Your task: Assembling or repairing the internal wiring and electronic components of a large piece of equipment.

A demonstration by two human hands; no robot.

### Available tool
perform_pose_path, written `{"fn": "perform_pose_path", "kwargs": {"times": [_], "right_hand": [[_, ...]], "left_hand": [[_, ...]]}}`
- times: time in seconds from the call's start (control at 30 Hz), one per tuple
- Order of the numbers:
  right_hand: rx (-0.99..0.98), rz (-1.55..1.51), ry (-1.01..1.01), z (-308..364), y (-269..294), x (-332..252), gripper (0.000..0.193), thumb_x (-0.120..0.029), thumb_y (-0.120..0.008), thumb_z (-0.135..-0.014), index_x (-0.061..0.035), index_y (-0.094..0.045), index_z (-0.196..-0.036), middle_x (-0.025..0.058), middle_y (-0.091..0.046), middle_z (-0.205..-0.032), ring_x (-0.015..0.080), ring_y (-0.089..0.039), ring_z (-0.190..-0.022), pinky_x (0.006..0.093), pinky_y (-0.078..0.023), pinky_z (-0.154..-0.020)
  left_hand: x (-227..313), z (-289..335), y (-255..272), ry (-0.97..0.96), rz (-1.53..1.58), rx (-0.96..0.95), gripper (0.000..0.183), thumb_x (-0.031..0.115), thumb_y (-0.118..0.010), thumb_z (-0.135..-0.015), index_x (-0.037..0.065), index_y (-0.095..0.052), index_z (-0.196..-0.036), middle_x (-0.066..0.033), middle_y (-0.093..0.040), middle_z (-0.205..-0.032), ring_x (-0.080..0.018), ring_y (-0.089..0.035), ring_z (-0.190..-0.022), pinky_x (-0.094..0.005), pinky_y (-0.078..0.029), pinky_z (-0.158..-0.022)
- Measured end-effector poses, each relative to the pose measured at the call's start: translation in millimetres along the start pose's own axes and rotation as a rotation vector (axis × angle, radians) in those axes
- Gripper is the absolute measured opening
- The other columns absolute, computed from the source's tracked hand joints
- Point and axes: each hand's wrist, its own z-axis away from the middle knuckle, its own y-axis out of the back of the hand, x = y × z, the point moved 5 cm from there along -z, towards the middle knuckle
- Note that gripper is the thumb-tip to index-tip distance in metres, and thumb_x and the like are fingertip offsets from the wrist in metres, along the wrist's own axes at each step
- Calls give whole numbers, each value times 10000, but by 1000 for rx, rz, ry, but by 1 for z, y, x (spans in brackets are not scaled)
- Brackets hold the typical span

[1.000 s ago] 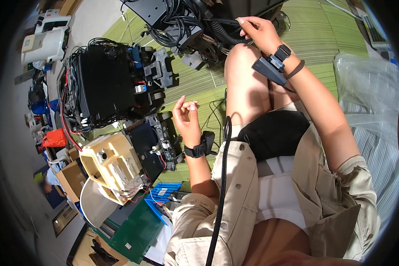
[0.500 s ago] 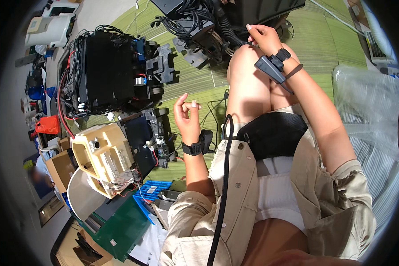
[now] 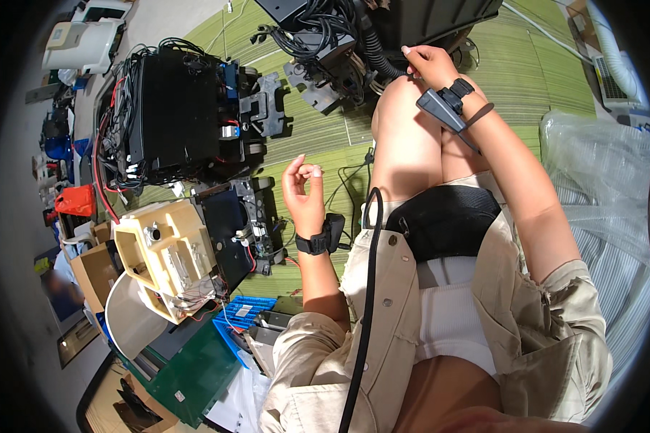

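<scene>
A black cord (image 3: 368, 303) runs down the front of the person's jacket (image 3: 318, 408); beyond it the left hand (image 3: 305, 191) is raised above the green floor (image 3: 516, 79), fingers loosely curled, thumb and forefinger a little apart, nothing visible in it; a thin dark cable (image 3: 349, 173) lies on the floor just to its right. Further out, the right hand (image 3: 432, 66) is beyond the knee, its fingertips drawn narrow; whether it grips anything I cannot tell; the black corrugated hose (image 3: 377, 54) is just beside those fingertips, next to a black bin-like body (image 3: 440, 22) and a coiled cable bundle (image 3: 332, 27).

To the left, a cream housing (image 3: 184, 224) sits open with wires loose, and past it a black boxy unit (image 3: 173, 108) has cabling exposed; judging by this, the equipment is only partly assembled or partly stripped; neither hand is clearly working on a part, so how much is left cannot be told.
</scene>
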Motion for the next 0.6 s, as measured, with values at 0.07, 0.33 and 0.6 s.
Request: {"fn": "perform_pose_path", "kwargs": {"times": [0.07, 0.33, 0.6], "right_hand": [[-36, 12, -40, -1, -4, 5, 374, -345, -532, -830, 18, -600, -887, 41, -555, -603, 107, -530, -489, 235, -433, -469], [-91, 88, -85, -7, -10, 10, 347, -316, -531, -843, 21, -582, -910, 20, -556, -655, 79, -514, -582, 212, -447, -555], [-110, -87, -71, -1, -20, 11, 315, -266, -497, -866, 29, -563, -955, 23, -559, -690, 74, -513, -626, 206, -442, -600]], "left_hand": [[1, 0, -1, -5, -37, -13, 307, 32, -569, -797, -1, -459, -1082, -21, -530, -796, -94, -505, -755, -234, -407, -729], [1, 4, -5, 21, -13, -34, 282, 52, -546, -818, -19, -461, -1076, -28, -535, -778, -99, -520, -753, -239, -415, -728], [-6, 0, -10, 45, -23, -56, 250, 57, -526, -832, -13, -468, -1064, -31, -540, -792, -113, -534, -759, -252, -435, -728]]}}
